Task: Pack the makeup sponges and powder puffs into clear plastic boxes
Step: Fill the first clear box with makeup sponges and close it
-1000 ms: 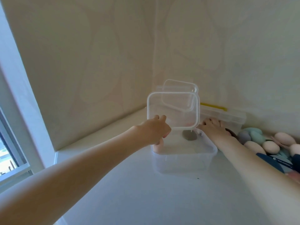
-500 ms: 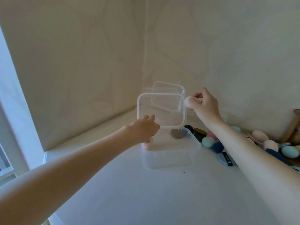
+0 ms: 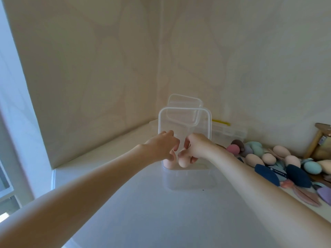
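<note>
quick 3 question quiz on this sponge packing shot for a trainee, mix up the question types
1. True or false: the right hand holds a pale pink sponge over the clear box.
2. Multiple choice: where is the pile of loose sponges? A) right of the box B) left of the box C) on the window sill
3. Fill in: the box's hinged lid stands ____ behind both hands.

Key
1. True: its fingers curl round the sponge just above the box rim.
2. A
3. open (upright). The left hand is at the box's left rim; whether it grips anything cannot be told.
</note>
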A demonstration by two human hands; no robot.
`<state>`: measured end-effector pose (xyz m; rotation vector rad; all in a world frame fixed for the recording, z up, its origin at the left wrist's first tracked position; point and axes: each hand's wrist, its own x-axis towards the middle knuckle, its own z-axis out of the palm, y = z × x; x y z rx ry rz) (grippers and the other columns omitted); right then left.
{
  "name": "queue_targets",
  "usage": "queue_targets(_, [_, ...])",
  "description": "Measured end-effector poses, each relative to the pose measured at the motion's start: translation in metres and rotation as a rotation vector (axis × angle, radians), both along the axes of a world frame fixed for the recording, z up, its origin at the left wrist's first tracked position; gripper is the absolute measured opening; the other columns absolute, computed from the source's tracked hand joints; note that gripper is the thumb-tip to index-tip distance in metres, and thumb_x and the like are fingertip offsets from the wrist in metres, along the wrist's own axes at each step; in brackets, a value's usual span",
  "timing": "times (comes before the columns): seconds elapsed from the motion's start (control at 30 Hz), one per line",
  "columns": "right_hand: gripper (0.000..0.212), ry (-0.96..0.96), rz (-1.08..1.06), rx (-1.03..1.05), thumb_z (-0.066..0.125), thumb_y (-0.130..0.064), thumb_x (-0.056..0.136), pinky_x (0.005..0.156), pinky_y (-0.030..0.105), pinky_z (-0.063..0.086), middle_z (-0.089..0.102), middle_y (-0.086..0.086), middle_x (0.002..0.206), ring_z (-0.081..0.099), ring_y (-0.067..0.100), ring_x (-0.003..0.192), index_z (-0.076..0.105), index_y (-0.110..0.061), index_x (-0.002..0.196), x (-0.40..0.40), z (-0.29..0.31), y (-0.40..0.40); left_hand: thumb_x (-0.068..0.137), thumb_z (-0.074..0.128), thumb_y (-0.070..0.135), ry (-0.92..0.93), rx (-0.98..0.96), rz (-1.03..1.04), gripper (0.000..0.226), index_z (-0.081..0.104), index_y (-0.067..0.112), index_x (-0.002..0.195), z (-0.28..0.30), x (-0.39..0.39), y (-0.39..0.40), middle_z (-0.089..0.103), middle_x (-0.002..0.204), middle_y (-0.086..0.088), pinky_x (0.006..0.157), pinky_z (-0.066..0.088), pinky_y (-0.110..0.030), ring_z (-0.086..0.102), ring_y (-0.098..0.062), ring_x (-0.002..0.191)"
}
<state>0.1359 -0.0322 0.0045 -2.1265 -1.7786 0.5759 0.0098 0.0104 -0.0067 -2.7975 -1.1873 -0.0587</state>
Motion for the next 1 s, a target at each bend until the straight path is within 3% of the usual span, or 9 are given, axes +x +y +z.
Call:
queue_targets(0.23, [0.032, -0.177, -0.048, 0.115, 0.065, -0.039, 0.082, 0.066, 0.029, 0.049, 0.056, 0.0, 0.063, 0.059, 0.024, 0.065, 0.046, -0.015, 0.072, 0.0, -0.02, 0.001, 0.086, 0.061, 0.035, 0.031, 0.031, -0.004, 0.042, 0.051, 0.022, 0.124, -0.003, 0.007, 0.002, 0.043, 0.122, -0.007, 0.095, 0.047, -0.041, 0.046, -0.025, 0.111])
queue_targets(0.33, [0.02, -0.062, -0.107, 0.221, 0.054, -0.028, 0.092, 0.055, 0.027, 0.041, 0.052, 0.0, 0.078, 0.05, 0.019, 0.061, 0.039, -0.017, 0.084, 0.003, -0.026, 0.002, 0.088, 0.058, 0.031, 0.0, 0.055, -0.046, 0.043, 0.047, 0.022, 0.128, -0.005, 0.007, 0.001, 0.043, 0.126, -0.006, 0.097, 0.043, -0.034, 0.046, -0.024, 0.113])
queue_targets(0.43, [0.028, -0.121, -0.06, 0.178, 0.063, -0.032, 0.084, 0.068, 0.031, 0.048, 0.057, 0.003, 0.085, 0.061, 0.025, 0.081, 0.039, -0.02, 0.073, 0.003, -0.026, -0.001, 0.089, 0.058, 0.029, -0.064, 0.083, -0.081, 0.043, 0.045, 0.02, 0.129, -0.006, 0.006, -0.002, 0.041, 0.13, -0.006, 0.094, 0.039, -0.028, 0.044, -0.024, 0.115])
queue_targets(0.5, [0.027, -0.141, -0.039, 0.131, 0.067, -0.027, 0.078, 0.073, 0.029, 0.046, 0.059, 0.0, 0.075, 0.064, 0.024, 0.091, 0.043, -0.019, 0.067, 0.002, -0.021, -0.006, 0.089, 0.058, 0.03, -0.056, 0.162, -0.073, 0.045, 0.043, 0.021, 0.13, -0.007, 0.006, -0.003, 0.039, 0.131, -0.006, 0.093, 0.043, -0.028, 0.042, -0.024, 0.115])
queue_targets(0.6, [0.001, -0.061, -0.049, 0.167, 0.057, -0.016, 0.08, 0.068, 0.026, 0.049, 0.054, -0.007, 0.06, 0.063, 0.019, 0.073, 0.057, -0.016, 0.081, 0.002, -0.016, -0.013, 0.087, 0.059, 0.029, 0.009, 0.36, -0.057, 0.048, 0.041, 0.021, 0.13, -0.008, 0.009, -0.007, 0.038, 0.13, -0.005, 0.094, 0.039, -0.031, 0.038, -0.024, 0.118])
queue_targets(0.67, [0.012, 0.002, -0.067, 0.177, 0.054, -0.017, 0.082, 0.07, 0.028, 0.055, 0.06, -0.003, 0.061, 0.061, 0.018, 0.061, 0.061, -0.015, 0.091, 0.003, -0.017, -0.015, 0.088, 0.055, 0.022, 0.073, 0.452, -0.119, 0.047, 0.039, 0.02, 0.132, -0.008, 0.013, -0.007, 0.039, 0.13, -0.005, 0.093, 0.035, -0.03, 0.041, -0.023, 0.117])
queue_targets(0.83, [0.015, 0.231, -0.076, 0.117, 0.049, -0.007, 0.089, 0.056, 0.024, 0.053, 0.071, 0.014, 0.088, 0.063, 0.02, 0.057, 0.062, -0.014, 0.091, 0.015, -0.016, -0.014, 0.093, 0.049, 0.011, 0.156, 0.266, -0.187, 0.056, 0.025, 0.022, 0.142, -0.005, 0.019, -0.005, 0.045, 0.126, -0.006, 0.092, 0.043, -0.028, 0.053, -0.025, 0.114])
queue_targets(0.93, [0.029, 0.299, -0.164, 0.322, 0.043, 0.001, 0.09, 0.047, 0.02, 0.049, 0.066, 0.007, 0.075, 0.062, 0.018, 0.055, 0.065, -0.015, 0.08, 0.036, -0.005, -0.007, 0.095, 0.045, 0.013, 0.245, 0.257, -0.157, 0.044, 0.035, 0.018, 0.137, -0.006, 0.021, -0.001, 0.045, 0.126, -0.007, 0.096, 0.043, -0.032, 0.054, -0.028, 0.115])
queue_targets(1.0, [0.031, 0.253, -0.278, 0.522, 0.043, 0.001, 0.089, 0.066, 0.033, 0.056, 0.064, 0.005, 0.075, 0.064, 0.023, 0.068, 0.065, -0.015, 0.075, 0.056, 0.004, 0.0, 0.095, 0.044, 0.015, 0.22, 0.245, -0.151, 0.04, 0.039, 0.019, 0.134, -0.006, 0.021, 0.0, 0.045, 0.125, -0.008, 0.095, 0.044, -0.033, 0.053, -0.028, 0.114])
